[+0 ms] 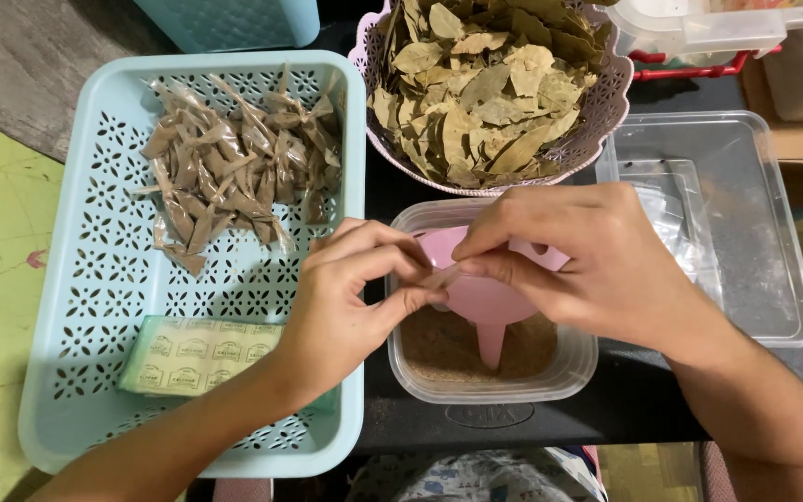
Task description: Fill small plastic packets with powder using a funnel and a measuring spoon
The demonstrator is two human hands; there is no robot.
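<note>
My left hand (357,293) and my right hand (569,256) meet over a clear tub (569,364) of brown powder. Together their fingertips pinch a small clear plastic packet (440,276) with brown filling, held above a pink funnel (487,307) that lies in the tub. Most of the packet is hidden by my fingers.
A pale blue perforated tray (95,279) on the left holds a pile of filled, tied packets (234,163) and a green sheet of labels (199,355). A pink basket of dried leaves (490,88) stands behind. A clear container (755,242) with plastic bags sits on the right.
</note>
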